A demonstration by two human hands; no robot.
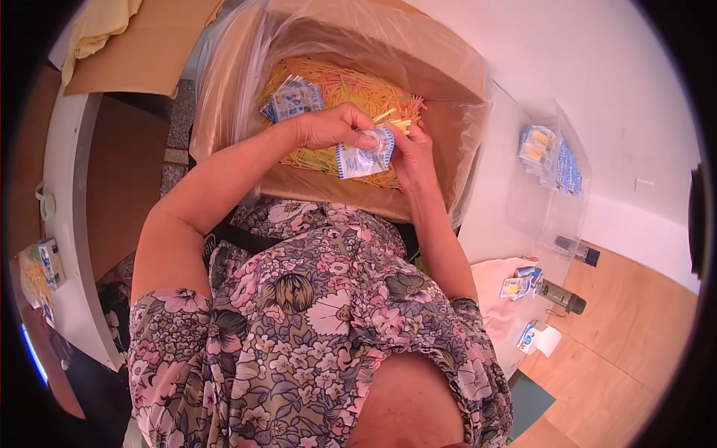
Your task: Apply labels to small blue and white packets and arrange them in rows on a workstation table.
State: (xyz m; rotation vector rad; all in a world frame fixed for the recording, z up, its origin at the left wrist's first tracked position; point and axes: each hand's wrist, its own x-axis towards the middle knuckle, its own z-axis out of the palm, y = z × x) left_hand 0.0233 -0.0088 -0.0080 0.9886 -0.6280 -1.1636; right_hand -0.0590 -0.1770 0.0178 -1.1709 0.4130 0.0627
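A small clear-and-white packet with blue zigzag edges is pinched in my left hand over an open carton. My right hand is closed at the packet's right edge, with short thin yellow sticks poking out at its fingertips. How the right fingers grip the packet's edge is partly hidden. Below both hands, the carton holds a heap of loose thin sticks in yellow, orange and pink. On that heap, left of the hands, rests a stack of similar packets.
Clear plastic lines the cardboard carton. On the white table at right, a transparent bin holds several packets. Nearer me lie more packets on pink cloth, a dark cylinder and a small opened box. A white shelf edge stands left.
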